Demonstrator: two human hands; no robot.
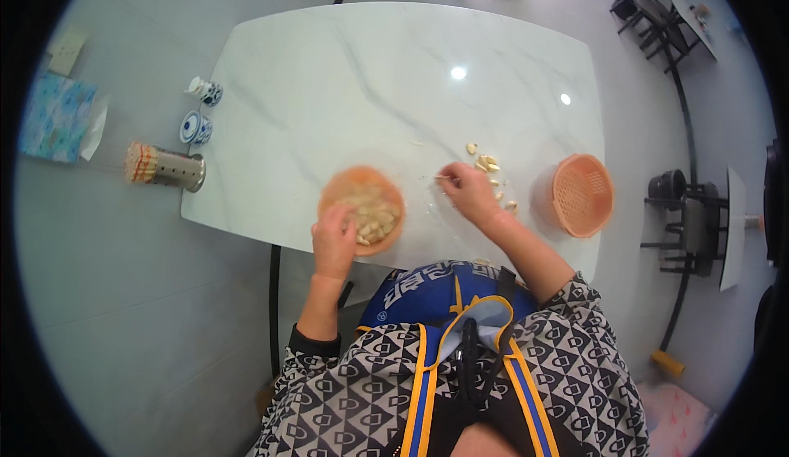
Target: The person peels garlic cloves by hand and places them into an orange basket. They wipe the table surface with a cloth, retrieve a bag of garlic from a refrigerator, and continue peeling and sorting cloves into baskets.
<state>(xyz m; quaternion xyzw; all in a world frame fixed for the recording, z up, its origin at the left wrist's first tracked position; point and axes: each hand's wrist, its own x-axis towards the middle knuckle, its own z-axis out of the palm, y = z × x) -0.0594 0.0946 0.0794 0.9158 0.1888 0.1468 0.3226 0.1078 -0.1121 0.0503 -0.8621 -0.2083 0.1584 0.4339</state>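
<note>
My left hand (333, 231) is over the left rim of a round orange bowl (332, 187) at the table's near edge. Its fingers curl inward above the pale garlic cloves (376, 225) inside; anything between them is hidden. To the right, my right hand (468, 194) rests low at the marble-patterned table, thumb and fingertips pressed together by some tiny bits. What they pinch, if anything, is too small to make out. Several loose garlic cloves (487, 163) lie just beyond and beside this hand.
An orange perforated basket (582, 196) stands at the table's right edge. Along the left edge are a metal holder of chopsticks (168, 168), a blue-and-white lidded jar (196, 127) and a small blue-and-white pot (207, 91). Other tables and chairs (694, 223) stand on the right.
</note>
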